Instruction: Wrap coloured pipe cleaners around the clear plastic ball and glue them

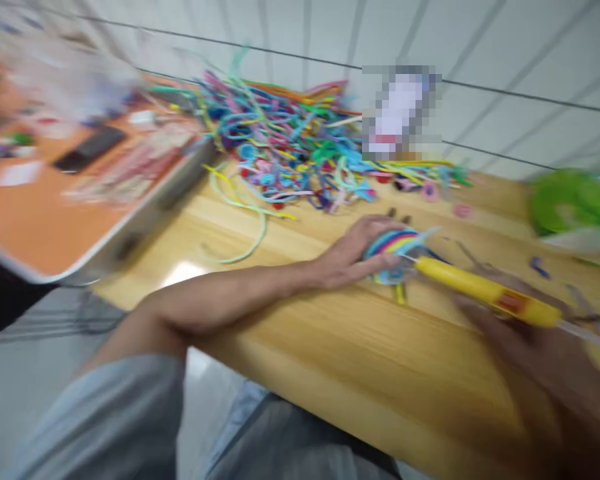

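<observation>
My left hand [363, 250] lies on the wooden table [330, 360], fingers pressed onto a small round piece made of rainbow-coloured strips [397, 250]. My right hand [525, 340] is blurred at the lower right and grips a yellow glue gun [485, 290], whose tip touches the right side of the rainbow piece. A glue stick pokes out of the gun's back end at the far right.
A big tangle of coloured strips [290, 147] lies at the back of the table. An orange board [40, 213] with a dark phone [90, 148] and papers sits at the left. A green object [573, 200] stands at the right edge. Small bits lie scattered around.
</observation>
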Tool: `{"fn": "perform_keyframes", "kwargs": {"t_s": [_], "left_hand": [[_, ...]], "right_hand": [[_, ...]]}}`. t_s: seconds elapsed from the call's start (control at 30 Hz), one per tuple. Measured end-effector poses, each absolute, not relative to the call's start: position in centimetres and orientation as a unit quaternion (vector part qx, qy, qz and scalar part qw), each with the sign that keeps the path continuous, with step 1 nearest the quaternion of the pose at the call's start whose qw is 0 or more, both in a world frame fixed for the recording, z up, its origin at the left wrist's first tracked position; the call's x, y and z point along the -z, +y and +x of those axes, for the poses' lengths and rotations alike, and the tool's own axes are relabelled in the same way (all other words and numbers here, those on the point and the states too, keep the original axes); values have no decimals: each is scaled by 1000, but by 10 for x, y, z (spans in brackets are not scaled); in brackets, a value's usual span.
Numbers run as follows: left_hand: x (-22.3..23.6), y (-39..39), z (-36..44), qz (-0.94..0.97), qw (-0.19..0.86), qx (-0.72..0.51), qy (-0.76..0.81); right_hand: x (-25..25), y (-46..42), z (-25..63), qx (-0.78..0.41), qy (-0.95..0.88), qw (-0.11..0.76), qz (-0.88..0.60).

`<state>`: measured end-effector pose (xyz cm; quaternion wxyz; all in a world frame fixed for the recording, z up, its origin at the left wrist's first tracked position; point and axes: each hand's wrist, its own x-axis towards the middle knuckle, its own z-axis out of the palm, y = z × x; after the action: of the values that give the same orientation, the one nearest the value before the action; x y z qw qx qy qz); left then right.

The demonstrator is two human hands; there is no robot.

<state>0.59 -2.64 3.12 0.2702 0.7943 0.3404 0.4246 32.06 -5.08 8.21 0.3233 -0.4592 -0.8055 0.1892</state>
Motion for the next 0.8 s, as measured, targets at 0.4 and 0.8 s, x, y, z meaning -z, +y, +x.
{"fn": "perform_keyframes", "kwargs": {"t_s": [0.4,0.8], "left_hand": [[-21,-22,2,790,283,-460,289],[-16,-19,2,791,274,-468,281]], "right_hand": [[-97,-52,307,-190,-856,281,-389],[-98,-54,305,-136,-876,286,-363]]}}
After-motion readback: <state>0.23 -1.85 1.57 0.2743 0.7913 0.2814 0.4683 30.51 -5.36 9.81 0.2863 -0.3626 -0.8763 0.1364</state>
